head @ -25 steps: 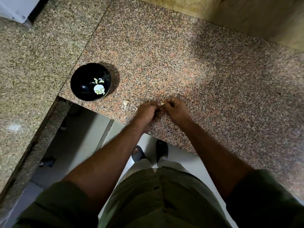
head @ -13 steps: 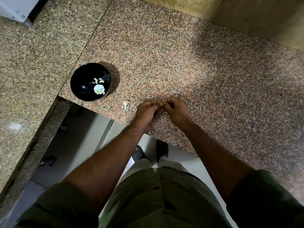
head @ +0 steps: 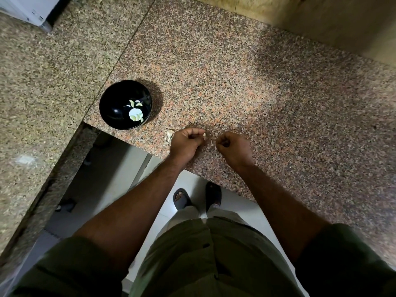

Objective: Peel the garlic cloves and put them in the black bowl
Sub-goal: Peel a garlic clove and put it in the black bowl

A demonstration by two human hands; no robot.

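Note:
The black bowl stands near the counter's inner corner with several pale peeled cloves inside. My left hand pinches a small garlic clove at its fingertips, just above the counter. A short gap to the right, my right hand has its fingers curled, with a pale scrap of garlic skin at the fingertips. Another unpeeled clove lies on the counter between the bowl and my left hand.
The speckled granite counter runs back to a tan wall and meets a second slab on the left. Its front edge drops to a white floor where my sandalled feet stand. A white appliance corner sits far left.
My hands were pressed together around the clove; now they have pulled apart, the left keeping the clove and the right drawing away to the right.

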